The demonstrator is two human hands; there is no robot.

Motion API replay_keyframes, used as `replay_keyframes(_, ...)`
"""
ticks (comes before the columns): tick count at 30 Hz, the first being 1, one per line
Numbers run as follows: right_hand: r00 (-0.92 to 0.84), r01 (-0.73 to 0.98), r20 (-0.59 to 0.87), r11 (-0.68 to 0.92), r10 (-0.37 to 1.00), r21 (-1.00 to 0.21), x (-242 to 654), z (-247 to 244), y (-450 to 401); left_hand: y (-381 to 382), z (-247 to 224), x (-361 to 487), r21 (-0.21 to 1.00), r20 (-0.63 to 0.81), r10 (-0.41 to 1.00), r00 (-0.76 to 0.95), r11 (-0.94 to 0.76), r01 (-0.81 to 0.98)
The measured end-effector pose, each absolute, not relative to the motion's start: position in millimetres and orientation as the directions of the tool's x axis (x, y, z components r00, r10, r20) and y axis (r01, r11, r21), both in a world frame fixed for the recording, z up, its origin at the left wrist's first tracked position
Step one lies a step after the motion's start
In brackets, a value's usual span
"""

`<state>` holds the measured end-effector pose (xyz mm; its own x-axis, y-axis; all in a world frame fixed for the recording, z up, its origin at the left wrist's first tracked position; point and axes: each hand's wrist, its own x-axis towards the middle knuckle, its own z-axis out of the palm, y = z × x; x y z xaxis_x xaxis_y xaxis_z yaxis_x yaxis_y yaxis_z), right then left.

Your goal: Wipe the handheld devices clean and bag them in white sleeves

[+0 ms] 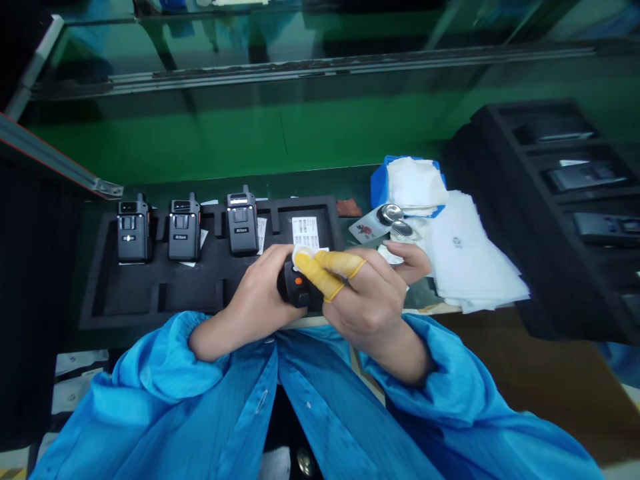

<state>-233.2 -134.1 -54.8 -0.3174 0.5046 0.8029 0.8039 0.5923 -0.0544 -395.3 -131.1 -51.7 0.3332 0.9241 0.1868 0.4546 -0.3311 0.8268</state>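
Black handset (pixel 296 288): head view, raised between both hands above the near right part of the tray; end with orange button (pixel 299 281) turned to the camera.
Left grip (pixel 253 293): clamped on the handset's side, fingers closed round it, far fingers hidden.
Right grip (pixel 373 300): yellow-covered fingertips (pixel 325 273) together on a white wad (pixel 304 251), which sits at the handset; exact contact hidden. One bare finger extended, apart.
Tray (pixel 113 319): black, on the counter (pixel 345 177); three upright-facing handsets (pixel 184 232) along its far row.
Label sheet (pixel 305 232): printed, in the tray's far right recess.
Right side: bottle (pixel 369 228) with rose print, lying near the blue box (pixel 379 187) of white wipes (pixel 416 183).
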Motion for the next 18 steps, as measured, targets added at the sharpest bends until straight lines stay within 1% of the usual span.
replay_keyframes(5, -0.286, 0.831, 0.763, 0.547, 0.579, -0.103, -219.7, -61.0, -130.6, -131.9, -48.1, -395.7, 0.806, 0.163, 0.929, 0.332, -0.32, 0.498)
replay_keyframes(8, -0.253, 0.821, 0.766, 0.55, 0.591, -0.153, -217.0, -56.5, -131.9, -131.8, -47.6, -395.3, 0.802, 0.149, 0.929, 0.337, -0.314, 0.509)
replay_keyframes(10, -0.258, 0.795, 0.77, 0.581, 0.583, -0.174, -218.7, -51.9, -133.6, -131.7, -48.2, -394.5, 0.802, 0.15, 0.93, 0.336, -0.313, 0.508)
replay_keyframes(15, -0.366, 0.718, 0.749, 0.679, 0.553, -0.151, -226.1, -48.6, -136.2, -132.0, -50.1, -392.3, 0.811, 0.173, 0.927, 0.334, -0.326, 0.486)
replay_keyframes(18, -0.38, 0.681, 0.748, 0.711, 0.545, -0.172, -225.0, -50.9, -137.5, -132.2, -50.1, -391.3, 0.803, 0.18, 0.922, 0.343, -0.339, 0.49)
